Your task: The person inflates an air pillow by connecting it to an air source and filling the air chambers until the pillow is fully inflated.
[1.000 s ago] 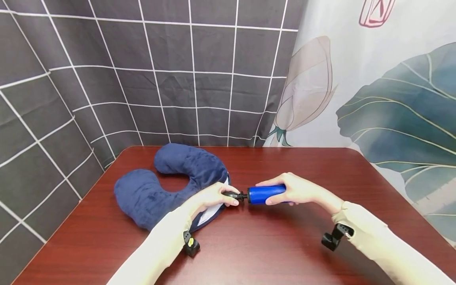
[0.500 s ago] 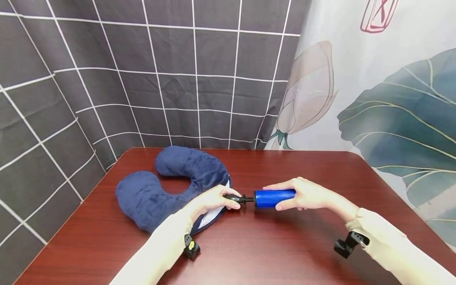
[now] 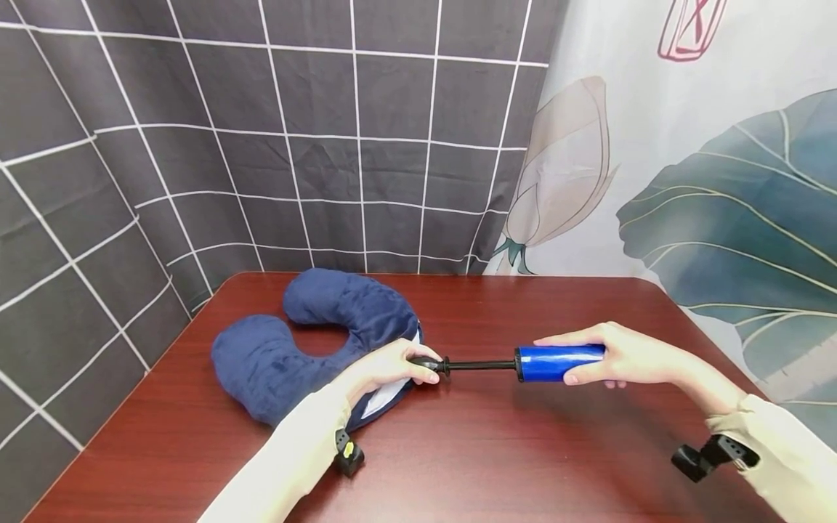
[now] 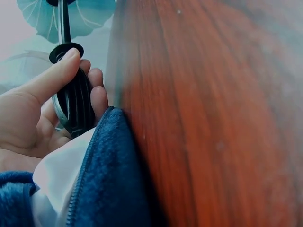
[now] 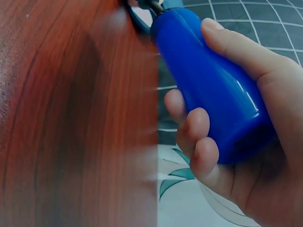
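A blue hand pump stretches sideways between my two hands, over the table. Its black rod is drawn well out of the barrel. My left hand grips the ribbed black handle, the thumb lying up by its collar in the left wrist view. Round the blue barrel curl the fingers and thumb of my right hand. Beside and partly under my left hand lies a navy plush U-shaped neck pillow. A zipper runs along its outer edge, with white lining showing in the opening.
The reddish-brown wooden table carries the pillow on its left half. Behind it hang a dark grid-patterned curtain and a pale curtain with plant prints. Each wrist wears a small black camera mount.
My right hand has moved right with the blue barrel, drawing out a long stretch of the rod. My left hand has stayed nearly still on the handle, and the pillow has not moved.
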Demonstrator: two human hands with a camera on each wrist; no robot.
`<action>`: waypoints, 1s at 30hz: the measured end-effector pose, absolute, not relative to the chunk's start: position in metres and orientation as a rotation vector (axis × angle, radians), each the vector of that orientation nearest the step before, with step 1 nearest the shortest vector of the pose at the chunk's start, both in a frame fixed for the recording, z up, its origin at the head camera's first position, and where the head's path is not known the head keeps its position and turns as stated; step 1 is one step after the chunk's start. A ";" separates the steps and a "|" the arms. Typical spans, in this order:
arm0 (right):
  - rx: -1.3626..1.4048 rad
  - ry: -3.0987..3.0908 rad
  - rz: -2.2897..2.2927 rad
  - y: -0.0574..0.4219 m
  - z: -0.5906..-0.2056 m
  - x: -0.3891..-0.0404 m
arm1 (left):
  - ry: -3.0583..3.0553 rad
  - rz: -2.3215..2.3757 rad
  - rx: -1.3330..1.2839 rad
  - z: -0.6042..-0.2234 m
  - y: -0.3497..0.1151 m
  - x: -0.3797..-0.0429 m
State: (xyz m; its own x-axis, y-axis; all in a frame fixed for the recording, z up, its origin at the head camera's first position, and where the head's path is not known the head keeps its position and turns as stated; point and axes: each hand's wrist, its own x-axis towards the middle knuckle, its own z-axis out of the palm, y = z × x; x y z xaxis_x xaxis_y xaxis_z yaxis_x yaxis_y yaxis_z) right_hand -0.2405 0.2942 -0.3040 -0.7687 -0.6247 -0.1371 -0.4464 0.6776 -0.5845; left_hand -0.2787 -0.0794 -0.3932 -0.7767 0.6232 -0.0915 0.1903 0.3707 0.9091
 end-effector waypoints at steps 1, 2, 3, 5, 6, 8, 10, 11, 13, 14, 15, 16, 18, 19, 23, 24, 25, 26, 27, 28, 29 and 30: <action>-0.850 2.565 -0.772 0.295 -0.304 -0.240 | 2.213 1.385 0.707 -0.393 -0.079 -0.279; -0.849 2.565 -0.776 0.295 -0.304 -0.240 | 2.212 1.383 0.702 -0.393 -0.080 -0.278; -0.848 2.568 -0.779 0.294 -0.304 -0.240 | 2.210 1.384 0.701 -0.393 -0.079 -0.279; -0.837 2.572 -0.792 0.290 -0.305 -0.241 | 2.206 1.392 0.690 -0.393 -0.080 -0.278; -0.837 2.573 -0.796 0.286 -0.307 -0.242 | 2.208 1.395 0.686 -0.393 -0.080 -0.278; -0.833 2.571 -0.804 0.277 -0.309 -0.246 | 2.209 1.402 0.665 -0.393 -0.080 -0.278; -0.830 2.563 -0.810 0.265 -0.312 -0.251 | 2.202 1.414 0.652 -0.394 -0.080 -0.278; -0.832 2.558 -0.810 0.259 -0.313 -0.253 | 2.199 1.422 0.649 -0.394 -0.080 -0.279; -0.832 2.549 -0.810 0.246 -0.317 -0.258 | 2.189 1.431 0.633 -0.394 -0.080 -0.279; -0.829 2.542 -0.811 0.240 -0.319 -0.261 | 2.183 1.435 0.627 -0.394 -0.080 -0.279; -0.830 2.534 -0.809 0.234 -0.322 -0.263 | 2.179 1.440 0.624 -0.394 -0.080 -0.279; -0.836 2.528 -0.805 0.228 -0.324 -0.264 | 2.177 1.444 0.622 -0.393 -0.080 -0.278; -0.852 2.518 -0.802 0.216 -0.328 -0.267 | 2.172 1.447 0.617 -0.392 -0.079 -0.278; -0.866 2.517 -0.799 0.211 -0.330 -0.268 | 2.172 1.449 0.619 -0.392 -0.079 -0.278; -0.893 2.535 -0.794 0.199 -0.333 -0.269 | 2.173 1.456 0.619 -0.390 -0.078 -0.277; -0.897 2.538 -0.790 0.198 -0.333 -0.269 | 2.177 1.453 0.619 -0.390 -0.078 -0.276; -0.898 2.540 -0.787 0.198 -0.333 -0.268 | 2.185 1.446 0.618 -0.390 -0.078 -0.276; -0.900 2.543 -0.781 0.198 -0.333 -0.267 | 2.193 1.440 0.622 -0.389 -0.078 -0.275; -0.906 2.546 -0.775 0.199 -0.333 -0.266 | 2.201 1.433 0.633 -0.389 -0.078 -0.275; -0.913 2.549 -0.767 0.200 -0.332 -0.265 | 2.212 1.424 0.641 -0.389 -0.078 -0.276; -0.918 2.552 -0.761 0.202 -0.332 -0.264 | 2.226 1.413 0.649 -0.388 -0.078 -0.275; -0.924 2.558 -0.753 0.205 -0.331 -0.263 | 2.237 1.406 0.659 -0.388 -0.078 -0.275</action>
State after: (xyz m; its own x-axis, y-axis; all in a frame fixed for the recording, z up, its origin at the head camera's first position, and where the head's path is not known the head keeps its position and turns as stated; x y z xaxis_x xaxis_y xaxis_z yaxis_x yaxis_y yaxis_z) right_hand -0.2634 0.2045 -0.3313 -0.7405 -0.6622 -0.1148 -0.4944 0.6524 -0.5743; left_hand -0.2755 -0.0783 -0.3884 -0.8016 0.5903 -0.0952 0.1702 0.3779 0.9101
